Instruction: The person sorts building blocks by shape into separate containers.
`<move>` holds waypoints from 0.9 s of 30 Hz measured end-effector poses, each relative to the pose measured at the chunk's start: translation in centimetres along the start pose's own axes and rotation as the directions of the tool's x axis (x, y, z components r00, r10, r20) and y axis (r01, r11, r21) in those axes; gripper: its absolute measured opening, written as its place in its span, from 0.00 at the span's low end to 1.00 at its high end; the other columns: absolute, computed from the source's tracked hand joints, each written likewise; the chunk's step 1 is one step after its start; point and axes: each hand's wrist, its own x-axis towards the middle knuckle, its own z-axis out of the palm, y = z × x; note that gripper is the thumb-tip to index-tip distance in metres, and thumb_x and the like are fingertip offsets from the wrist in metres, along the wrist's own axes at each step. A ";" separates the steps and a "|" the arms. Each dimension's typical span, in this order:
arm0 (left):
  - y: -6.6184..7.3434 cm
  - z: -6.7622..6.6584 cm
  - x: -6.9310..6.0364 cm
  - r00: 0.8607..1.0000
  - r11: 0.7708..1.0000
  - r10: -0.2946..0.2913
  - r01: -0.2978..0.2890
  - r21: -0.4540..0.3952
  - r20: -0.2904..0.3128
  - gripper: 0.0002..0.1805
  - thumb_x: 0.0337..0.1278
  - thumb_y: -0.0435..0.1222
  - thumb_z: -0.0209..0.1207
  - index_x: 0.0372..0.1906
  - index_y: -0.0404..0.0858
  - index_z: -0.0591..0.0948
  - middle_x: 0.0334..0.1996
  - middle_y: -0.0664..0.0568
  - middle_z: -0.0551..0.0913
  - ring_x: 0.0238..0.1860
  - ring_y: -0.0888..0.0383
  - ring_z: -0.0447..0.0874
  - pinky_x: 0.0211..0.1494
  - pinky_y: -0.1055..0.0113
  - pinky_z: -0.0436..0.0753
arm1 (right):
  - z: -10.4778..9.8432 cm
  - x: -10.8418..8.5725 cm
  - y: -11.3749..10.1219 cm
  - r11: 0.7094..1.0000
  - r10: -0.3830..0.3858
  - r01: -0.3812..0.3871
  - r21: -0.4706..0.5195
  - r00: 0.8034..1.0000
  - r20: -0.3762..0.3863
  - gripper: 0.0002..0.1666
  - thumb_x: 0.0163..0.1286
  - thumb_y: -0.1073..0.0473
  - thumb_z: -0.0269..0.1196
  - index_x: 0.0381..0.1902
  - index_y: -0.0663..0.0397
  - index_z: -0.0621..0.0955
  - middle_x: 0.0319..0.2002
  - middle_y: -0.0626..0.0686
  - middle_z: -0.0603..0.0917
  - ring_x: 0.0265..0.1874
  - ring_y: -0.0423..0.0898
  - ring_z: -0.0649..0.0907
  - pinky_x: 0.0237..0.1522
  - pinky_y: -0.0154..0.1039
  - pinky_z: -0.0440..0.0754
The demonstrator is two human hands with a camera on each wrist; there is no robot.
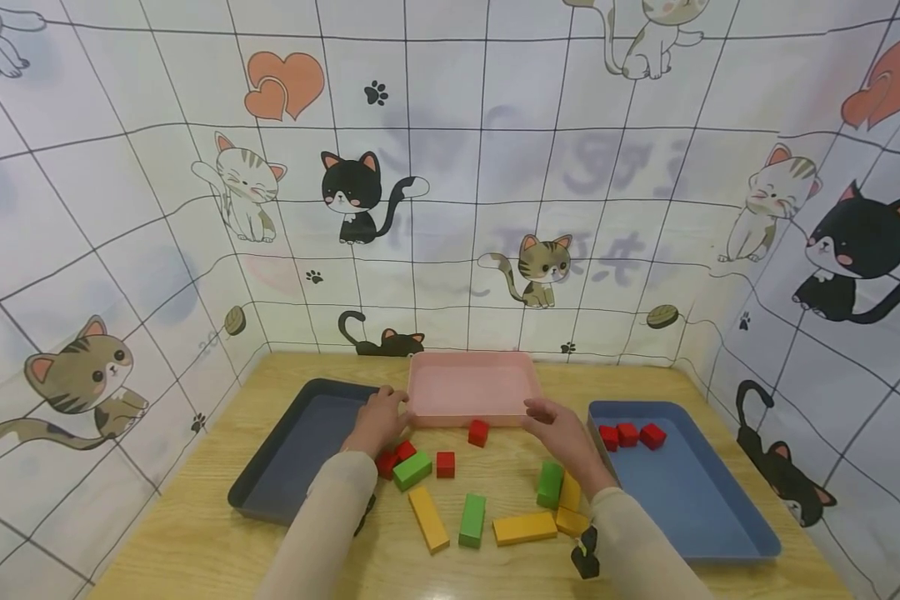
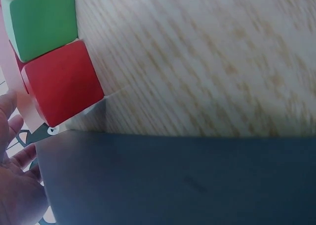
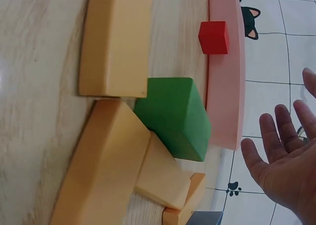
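Observation:
My left hand [image 1: 381, 421] hovers by the right rim of the dark grey tray [image 1: 307, 454], close to the pink tray [image 1: 472, 421], its fingers loosely bent around nothing. Below it, red cubes [image 1: 387, 465] lie against a green block [image 1: 412, 470]. My right hand [image 1: 566, 437] is between the pink tray and the blue tray [image 1: 705, 492]. In the right wrist view this hand's fingers [image 3: 284, 129] are spread and hold nothing. One red cube [image 1: 477, 432] sits in front of the pink tray, another red cube [image 1: 446, 464] nearer the middle.
Three red cubes [image 1: 627, 434] lie in the blue tray's far left corner. Yellow blocks [image 1: 428, 520] and green blocks [image 1: 472, 521] are spread over the front of the wooden table [image 1: 390, 575]. A cat-patterned sheet [image 1: 450, 208] encloses the back and sides.

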 end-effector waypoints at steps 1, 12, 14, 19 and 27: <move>0.0 0.0 0.0 1.000 1.000 -0.001 0.001 -0.001 -0.001 0.21 0.69 0.43 0.59 0.61 0.39 0.78 0.63 0.39 0.70 0.61 0.39 0.70 0.59 0.39 0.71 | 0.2 0.0 0.1 1.000 -0.016 0.016 -0.001 1.000 0.003 0.29 0.70 0.52 0.65 0.65 0.58 0.76 0.59 0.61 0.79 0.58 0.56 0.78 0.59 0.53 0.75; 0.0 0.1 0.0 1.000 1.000 -0.004 0.004 0.000 -0.005 0.21 0.69 0.43 0.60 0.61 0.39 0.78 0.64 0.39 0.70 0.62 0.39 0.69 0.60 0.39 0.70 | 2.6 -0.4 -0.1 0.999 -0.029 0.032 -0.041 0.998 0.064 0.29 0.67 0.51 0.68 0.63 0.56 0.78 0.57 0.58 0.81 0.55 0.54 0.79 0.55 0.50 0.79; 0.0 0.0 0.0 1.000 1.000 -0.004 0.004 0.000 -0.007 0.21 0.69 0.43 0.60 0.61 0.39 0.78 0.63 0.39 0.70 0.62 0.39 0.69 0.60 0.39 0.70 | 3.0 -0.4 -0.1 0.998 -0.045 0.049 -0.047 0.996 0.079 0.29 0.67 0.52 0.68 0.62 0.57 0.79 0.57 0.59 0.81 0.54 0.54 0.80 0.55 0.51 0.78; 0.1 0.0 0.0 1.000 1.000 -0.007 0.007 0.009 -0.004 0.21 0.69 0.43 0.59 0.61 0.39 0.78 0.63 0.39 0.70 0.61 0.39 0.70 0.59 0.40 0.71 | 4.2 -0.3 0.1 0.996 -0.068 0.075 -0.053 0.990 0.122 0.26 0.69 0.56 0.67 0.62 0.56 0.79 0.58 0.59 0.80 0.54 0.55 0.79 0.57 0.54 0.76; 0.1 0.0 0.0 1.000 1.000 -0.006 0.006 -0.001 0.002 0.22 0.69 0.44 0.59 0.62 0.39 0.78 0.63 0.39 0.70 0.62 0.39 0.69 0.60 0.39 0.70 | 6.0 -0.6 -0.3 0.995 -0.068 0.080 -0.064 0.982 0.177 0.24 0.67 0.56 0.68 0.60 0.54 0.81 0.56 0.55 0.82 0.55 0.55 0.78 0.58 0.54 0.76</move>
